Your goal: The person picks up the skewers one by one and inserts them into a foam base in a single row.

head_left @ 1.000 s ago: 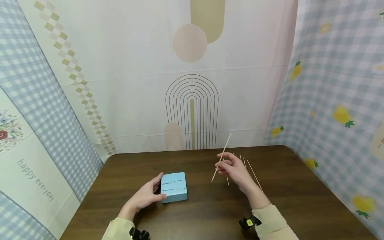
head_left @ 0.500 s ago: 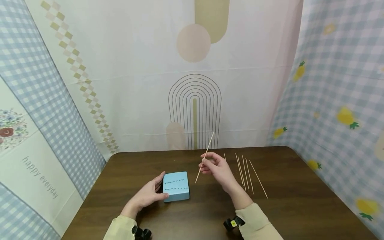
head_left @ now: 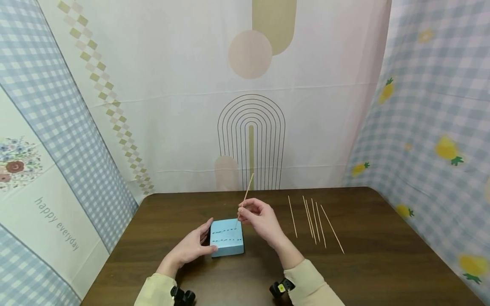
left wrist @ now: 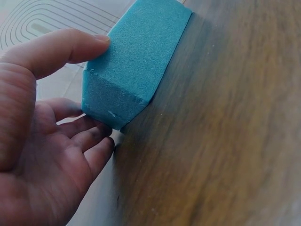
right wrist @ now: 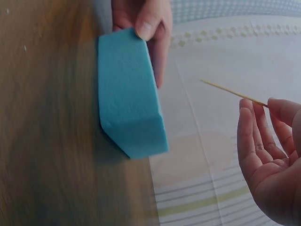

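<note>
A light blue foam block (head_left: 226, 245) with two rows of small dark marks on its top sits on the brown table. My left hand (head_left: 186, 249) grips its left side, the thumb (left wrist: 96, 46) on the near face and the other fingers around the far left corner. Between thumb and fingertips, my right hand (head_left: 263, 220) pinches a thin wooden skewer (head_left: 248, 187). It slants, its lower tip overlapping the block's far right top in the head view. From the right wrist, the skewer's tip (right wrist: 202, 80) shows apart from the block, above its top.
Several more wooden skewers lie loosely side by side right of my right hand, one skewer (head_left: 292, 216) a little apart from the others. A patterned cloth (head_left: 183, 127) hangs behind the table's (head_left: 367, 263) far edge, with checked cloths on both sides.
My right hand has carried the skewer leftward from above the loose skewers to the block's far right corner. My left hand stays on the block. The view has shifted slightly.
</note>
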A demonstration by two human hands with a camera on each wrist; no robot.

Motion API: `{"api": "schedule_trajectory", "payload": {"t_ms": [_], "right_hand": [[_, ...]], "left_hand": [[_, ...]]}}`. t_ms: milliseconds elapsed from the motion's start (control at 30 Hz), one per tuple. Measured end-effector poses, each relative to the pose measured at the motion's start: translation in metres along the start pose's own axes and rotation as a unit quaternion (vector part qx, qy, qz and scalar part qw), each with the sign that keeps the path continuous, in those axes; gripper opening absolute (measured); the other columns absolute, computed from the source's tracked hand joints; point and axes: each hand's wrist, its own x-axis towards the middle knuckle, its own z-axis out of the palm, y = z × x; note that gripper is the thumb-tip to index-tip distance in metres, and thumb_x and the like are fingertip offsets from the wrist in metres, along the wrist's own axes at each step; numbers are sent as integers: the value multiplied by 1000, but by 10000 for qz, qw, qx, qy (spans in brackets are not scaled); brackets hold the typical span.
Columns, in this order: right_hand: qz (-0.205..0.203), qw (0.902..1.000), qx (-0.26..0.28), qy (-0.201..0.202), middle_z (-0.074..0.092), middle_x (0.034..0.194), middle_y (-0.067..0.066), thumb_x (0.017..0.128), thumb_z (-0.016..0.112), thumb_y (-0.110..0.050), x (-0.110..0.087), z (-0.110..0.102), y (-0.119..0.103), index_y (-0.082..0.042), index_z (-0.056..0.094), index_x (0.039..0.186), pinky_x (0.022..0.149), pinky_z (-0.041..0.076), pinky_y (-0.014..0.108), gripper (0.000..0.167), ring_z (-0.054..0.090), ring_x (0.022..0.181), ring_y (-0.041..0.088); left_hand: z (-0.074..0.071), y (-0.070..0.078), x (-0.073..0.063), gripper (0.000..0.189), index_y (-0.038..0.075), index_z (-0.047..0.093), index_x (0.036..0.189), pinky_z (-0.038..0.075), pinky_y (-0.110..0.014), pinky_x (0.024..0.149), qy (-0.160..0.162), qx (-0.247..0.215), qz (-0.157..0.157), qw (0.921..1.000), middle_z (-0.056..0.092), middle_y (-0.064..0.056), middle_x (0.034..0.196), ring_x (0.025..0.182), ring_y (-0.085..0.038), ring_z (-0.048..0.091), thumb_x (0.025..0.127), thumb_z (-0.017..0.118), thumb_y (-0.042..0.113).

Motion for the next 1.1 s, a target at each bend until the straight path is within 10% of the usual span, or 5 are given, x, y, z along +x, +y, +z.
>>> {"api": "schedule_trajectory", "payload": {"t_ms": [467,1100], "right_hand": [[-1012,9924,-699,-104,78,93,5,104,73,-19,-2,48,12,-15,74,122,79,64,30,18,77,88,40],[-892,9895,-1099,-293,78,99,-4,103,74,-14,-6,59,16,-11,76,117,77,63,29,14,78,88,26]], "left_hand": [[-2,-5,1,107,-3,20,169,27,-56,125,-51,-79,64,9999,22,-24,174,157,-44,29,92,85,32],[-6,-6,-1,103,-6,18,168,29,-56,124,-239,-140,211,9994,20,-23,174,157,-43,28,96,83,28]]}}
